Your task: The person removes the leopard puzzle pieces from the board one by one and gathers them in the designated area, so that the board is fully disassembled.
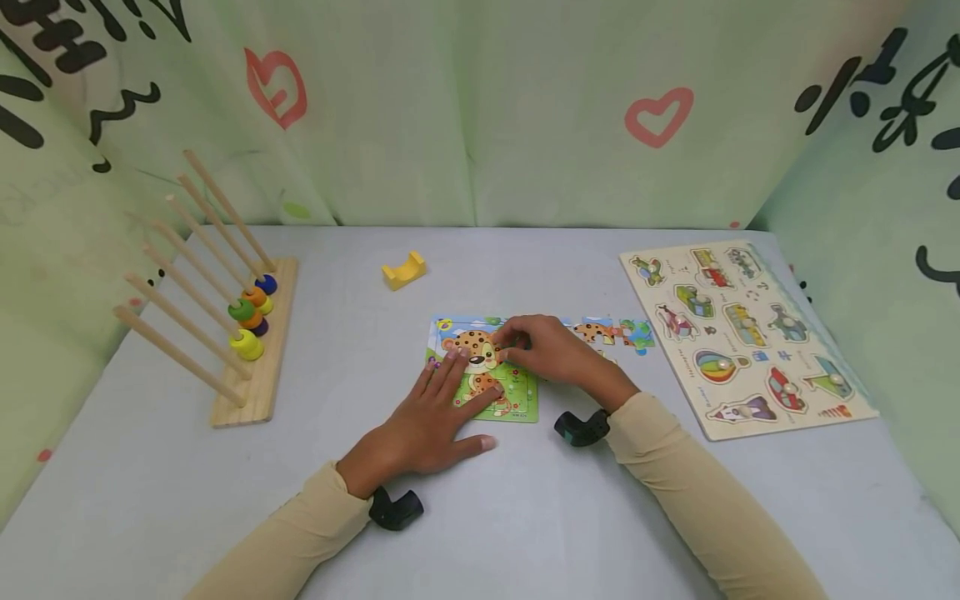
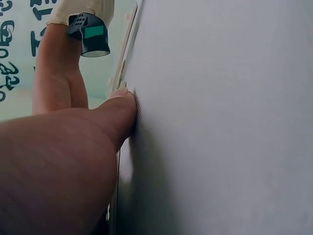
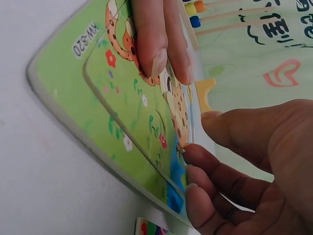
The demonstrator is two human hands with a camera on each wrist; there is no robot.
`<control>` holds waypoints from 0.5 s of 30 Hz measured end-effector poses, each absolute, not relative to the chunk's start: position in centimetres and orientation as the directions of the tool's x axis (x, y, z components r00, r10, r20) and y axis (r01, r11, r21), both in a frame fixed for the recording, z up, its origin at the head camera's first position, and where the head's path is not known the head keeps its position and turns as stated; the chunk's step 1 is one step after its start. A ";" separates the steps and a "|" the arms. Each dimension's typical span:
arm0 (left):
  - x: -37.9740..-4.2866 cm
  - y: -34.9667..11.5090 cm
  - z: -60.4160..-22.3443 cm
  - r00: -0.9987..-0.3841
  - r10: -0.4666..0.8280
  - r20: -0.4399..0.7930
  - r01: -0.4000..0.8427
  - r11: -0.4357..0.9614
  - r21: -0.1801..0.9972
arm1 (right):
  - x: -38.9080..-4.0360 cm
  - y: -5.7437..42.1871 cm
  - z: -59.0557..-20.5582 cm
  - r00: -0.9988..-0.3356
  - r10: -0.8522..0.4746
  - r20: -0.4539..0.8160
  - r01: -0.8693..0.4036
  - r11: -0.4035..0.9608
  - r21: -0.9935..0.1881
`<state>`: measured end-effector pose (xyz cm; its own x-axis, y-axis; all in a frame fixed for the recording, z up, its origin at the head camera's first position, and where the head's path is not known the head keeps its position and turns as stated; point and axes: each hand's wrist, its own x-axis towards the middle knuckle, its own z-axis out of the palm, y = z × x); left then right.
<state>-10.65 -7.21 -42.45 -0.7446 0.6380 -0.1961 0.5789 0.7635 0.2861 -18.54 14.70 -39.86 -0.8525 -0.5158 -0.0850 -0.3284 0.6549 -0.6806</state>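
Observation:
A jigsaw puzzle [image 1: 528, 404] with a cartoon leopard on a green and blue picture lies on the table. My left hand [image 1: 431, 425] rests on its lower left, fingers spread and fairly straight. At the puzzle's upper right is my right hand [image 1: 551, 348], fingers bent. In the right wrist view, the right hand [image 3: 254, 161] touches the picture's edge with its fingertips, while its thumb stands apart from them. Left-hand fingers [image 3: 150, 44] press on the leopard there. Loose puzzle pieces [image 1: 596, 332] lie right of the board, partly behind the right hand.
At left stands a wooden peg rack [image 1: 258, 400] with coloured beads on tall rods. A yellow curved block [image 1: 405, 271] lies behind the puzzle. A wooden picture board [image 1: 705, 337] lies at right. Curtains [image 1: 465, 117] rise behind the table [image 1: 517, 517].

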 end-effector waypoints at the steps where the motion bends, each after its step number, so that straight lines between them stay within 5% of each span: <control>1: -10.7 -7.2 -42.5 -0.745 0.638 -0.195 0.576 0.763 0.294 | -18.6 14.7 -39.8 -0.852 -0.517 -0.086 -0.330 0.656 -0.679; 15: -10.7 -7.2 -42.5 -0.747 0.635 -0.200 0.562 0.762 0.321 | -18.7 14.6 -39.9 -0.827 -0.553 -0.103 -0.313 0.604 -0.733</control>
